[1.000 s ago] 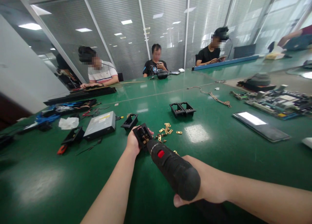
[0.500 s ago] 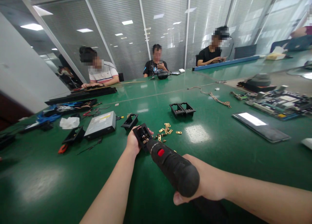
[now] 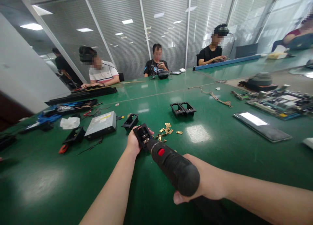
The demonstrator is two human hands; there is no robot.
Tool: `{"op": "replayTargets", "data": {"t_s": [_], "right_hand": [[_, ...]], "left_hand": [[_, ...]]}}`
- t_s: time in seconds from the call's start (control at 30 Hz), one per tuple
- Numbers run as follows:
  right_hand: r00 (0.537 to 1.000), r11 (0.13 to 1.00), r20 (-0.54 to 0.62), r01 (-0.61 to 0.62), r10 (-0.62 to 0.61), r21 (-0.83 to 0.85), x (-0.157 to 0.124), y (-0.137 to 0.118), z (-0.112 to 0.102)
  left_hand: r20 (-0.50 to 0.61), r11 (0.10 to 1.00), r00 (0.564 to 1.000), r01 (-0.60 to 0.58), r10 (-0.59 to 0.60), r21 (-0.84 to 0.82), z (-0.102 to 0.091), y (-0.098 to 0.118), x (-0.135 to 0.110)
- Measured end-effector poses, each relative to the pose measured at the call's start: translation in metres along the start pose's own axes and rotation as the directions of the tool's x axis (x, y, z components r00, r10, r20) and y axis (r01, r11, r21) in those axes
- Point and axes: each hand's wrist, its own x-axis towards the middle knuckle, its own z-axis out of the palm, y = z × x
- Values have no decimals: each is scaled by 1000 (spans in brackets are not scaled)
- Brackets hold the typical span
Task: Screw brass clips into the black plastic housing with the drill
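Note:
My left hand [image 3: 133, 142] is closed round a small black plastic housing [image 3: 142, 134] with brass parts inside, held just above the green table [image 3: 215, 143]. My right hand [image 3: 207, 181] grips a black electric screwdriver [image 3: 174, 168] with a red button. Its tip reaches into the housing. A scatter of small brass plates [image 3: 168, 131] lies just beyond the housing, to its right.
Two more black housings [image 3: 183, 109] sit further back, another [image 3: 130, 121] next to a grey optical drive [image 3: 101, 124]. Left are tools, a white cloth [image 3: 69, 122] and black parts. Right lie a dark panel [image 3: 261, 126] and circuit boards [image 3: 278, 102]. Three people sit at the far side.
Almost nothing has moved; the screwdriver and both hands stay in place. A person at the far right edge has shifted.

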Motion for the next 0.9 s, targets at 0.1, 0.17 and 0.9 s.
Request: {"op": "replayTargets", "data": {"t_s": [0.1,0.17,0.9], "right_hand": [[1000,1000,7,-1,1,3,0,1,-1],[1000,1000,5,-4,4,6,1,3,-1],[999,999,20,49,-49,8,1,0,0]], "left_hand": [[-4,1000,1000,23,-23,-19,1,0,-1],[-2,999,1000,24,-24,-28,0,0,0],[0,1000,1000,14,-14,-7,0,0,-1]]}}
